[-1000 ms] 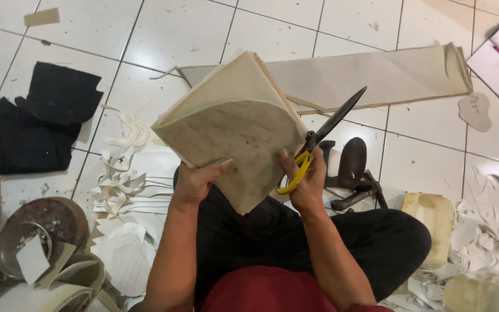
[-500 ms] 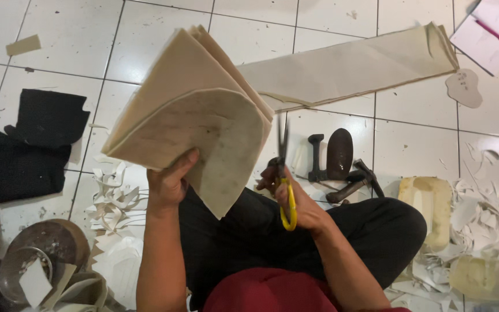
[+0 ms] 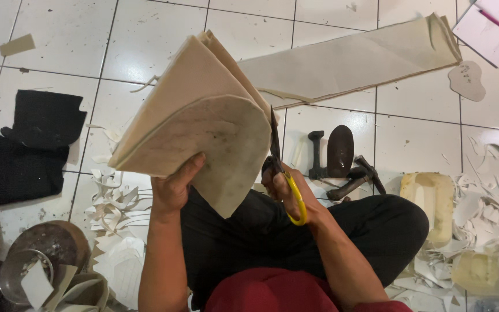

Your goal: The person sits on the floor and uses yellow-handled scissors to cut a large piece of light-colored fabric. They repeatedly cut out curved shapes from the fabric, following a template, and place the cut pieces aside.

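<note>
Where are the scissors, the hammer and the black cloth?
scissors [image 3: 295, 202], head view, yellow handle loop.
hammer [image 3: 350, 184], head view, its handle.
black cloth [image 3: 27, 144], head view, middle of the cloth.

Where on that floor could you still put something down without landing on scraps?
Bare tiles lie at the top left, between the small tan offcut, the black fabric and the folded cream sheet. Another patch sits right of the hammer. Crowded: white trimmings by the left hand, and scraps at right.
</note>
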